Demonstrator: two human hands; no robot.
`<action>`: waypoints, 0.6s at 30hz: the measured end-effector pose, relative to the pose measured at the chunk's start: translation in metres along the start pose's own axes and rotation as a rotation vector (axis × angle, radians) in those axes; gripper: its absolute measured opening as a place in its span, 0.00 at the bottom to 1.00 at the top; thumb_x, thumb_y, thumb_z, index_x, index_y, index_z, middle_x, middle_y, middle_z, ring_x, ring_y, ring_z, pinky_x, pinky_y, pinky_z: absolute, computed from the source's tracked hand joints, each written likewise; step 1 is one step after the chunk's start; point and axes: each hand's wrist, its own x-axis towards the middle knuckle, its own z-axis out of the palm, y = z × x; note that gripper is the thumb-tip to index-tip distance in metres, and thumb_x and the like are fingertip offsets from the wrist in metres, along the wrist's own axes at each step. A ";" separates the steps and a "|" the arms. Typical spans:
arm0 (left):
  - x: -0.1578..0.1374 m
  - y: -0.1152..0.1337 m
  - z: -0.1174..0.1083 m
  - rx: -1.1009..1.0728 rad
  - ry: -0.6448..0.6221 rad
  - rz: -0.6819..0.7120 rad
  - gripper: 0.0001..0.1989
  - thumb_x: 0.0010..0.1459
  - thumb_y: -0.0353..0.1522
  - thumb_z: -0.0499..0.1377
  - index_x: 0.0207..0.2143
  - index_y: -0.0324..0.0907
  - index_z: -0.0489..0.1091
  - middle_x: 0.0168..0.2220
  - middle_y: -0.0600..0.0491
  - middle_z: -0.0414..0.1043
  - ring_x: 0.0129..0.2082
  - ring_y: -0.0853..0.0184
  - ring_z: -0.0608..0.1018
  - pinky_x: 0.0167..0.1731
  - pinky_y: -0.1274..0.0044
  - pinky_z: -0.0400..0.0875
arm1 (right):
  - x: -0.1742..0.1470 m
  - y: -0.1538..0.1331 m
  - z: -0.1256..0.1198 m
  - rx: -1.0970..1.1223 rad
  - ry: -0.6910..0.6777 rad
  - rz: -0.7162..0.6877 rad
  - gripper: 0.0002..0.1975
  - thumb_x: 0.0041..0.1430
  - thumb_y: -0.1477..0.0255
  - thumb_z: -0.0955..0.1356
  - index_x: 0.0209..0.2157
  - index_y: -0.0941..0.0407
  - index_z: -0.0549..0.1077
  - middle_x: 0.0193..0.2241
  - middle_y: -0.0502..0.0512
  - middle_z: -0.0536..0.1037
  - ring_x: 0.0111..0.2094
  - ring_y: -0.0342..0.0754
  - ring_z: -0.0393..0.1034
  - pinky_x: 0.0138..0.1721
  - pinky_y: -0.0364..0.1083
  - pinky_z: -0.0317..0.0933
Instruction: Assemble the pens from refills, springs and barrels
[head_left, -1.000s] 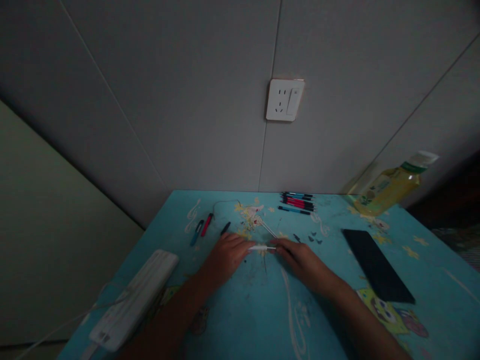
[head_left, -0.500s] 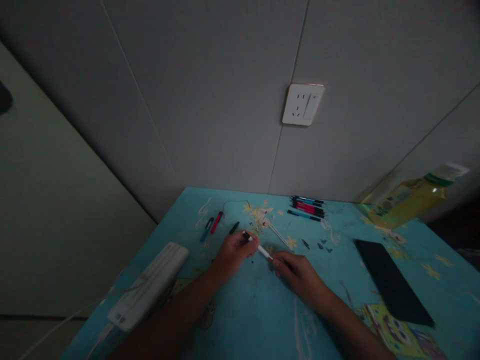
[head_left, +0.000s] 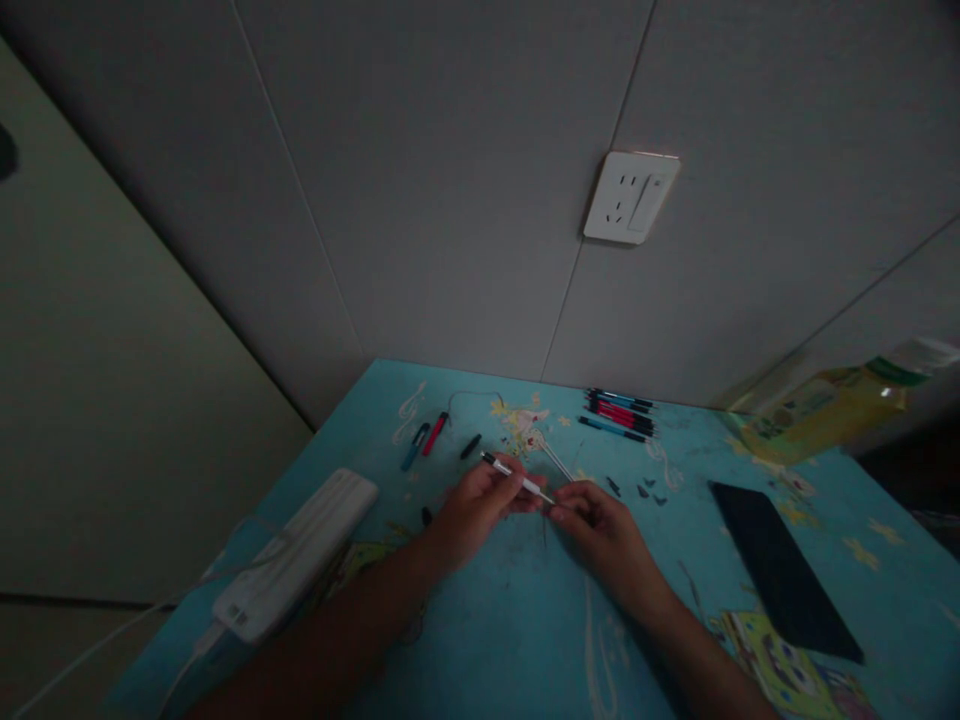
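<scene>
Nearest: two bare forearms reach in over a light-blue table cover [head_left: 510, 640] w/ printed cartoon figs. Lower L, a white power strip [head_left: 300, 555] lies at an angle, w/ a white cable [head_left: 131, 630] running off toward the L edge. Lower R, a dark flat slab [head_left: 784, 570], its near end just beside a yellow cartoon print [head_left: 787, 660].

Mid-table, the hands are close tog. L hand [head_left: 480, 510] is closed around a white pen [head_left: 531, 487], tilted, its dark end up-L and thin end down-R. R hand [head_left: 600, 525] is narrow, thumb & fingertips pinching the pen's thin end; finer detail there too dim to tell.

Just beyond the hands: a small black piece [head_left: 471, 446], and L of it a red piece [head_left: 435, 434] next to a blue piece [head_left: 415, 447]. Thin pale rods [head_left: 556, 460] lie btwn & behind the hands. Small dark bits [head_left: 651, 492] are scattered R of the R hand.

Far edge: a row of pens [head_left: 619, 412], blue, red & black, side by side; far R, a bottle [head_left: 832, 410] of yellow liquid, green at the neck. Back: grey wall [head_left: 450, 200] w/ white socket plate [head_left: 632, 198].
</scene>
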 end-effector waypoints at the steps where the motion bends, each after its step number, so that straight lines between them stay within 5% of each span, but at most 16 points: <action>1: 0.000 0.000 0.000 -0.011 -0.016 -0.010 0.14 0.58 0.39 0.63 0.40 0.39 0.67 0.41 0.47 0.76 0.39 0.64 0.79 0.45 0.69 0.71 | -0.001 -0.002 0.000 0.008 -0.009 0.012 0.15 0.56 0.61 0.71 0.40 0.56 0.70 0.29 0.51 0.76 0.22 0.40 0.63 0.21 0.40 0.53; 8: -0.003 -0.004 0.004 -0.060 -0.083 -0.015 0.11 0.61 0.38 0.60 0.40 0.40 0.65 0.40 0.47 0.76 0.43 0.62 0.79 0.48 0.67 0.70 | -0.005 -0.009 0.003 0.069 -0.021 0.047 0.15 0.55 0.62 0.72 0.36 0.54 0.65 0.19 0.42 0.65 0.19 0.38 0.53 0.19 0.38 0.44; 12: -0.002 -0.008 0.004 -0.108 -0.083 -0.001 0.09 0.61 0.36 0.60 0.40 0.40 0.66 0.38 0.50 0.75 0.44 0.63 0.78 0.50 0.67 0.70 | -0.004 -0.010 0.002 0.068 -0.002 -0.010 0.14 0.56 0.61 0.71 0.34 0.55 0.68 0.23 0.45 0.66 0.23 0.40 0.57 0.22 0.39 0.49; 18: 0.001 -0.009 0.000 -0.133 0.019 0.043 0.10 0.61 0.36 0.60 0.41 0.41 0.66 0.39 0.50 0.75 0.44 0.65 0.78 0.52 0.68 0.68 | -0.001 -0.007 -0.006 0.060 0.046 -0.001 0.15 0.62 0.60 0.67 0.44 0.55 0.75 0.26 0.50 0.71 0.29 0.45 0.65 0.31 0.43 0.60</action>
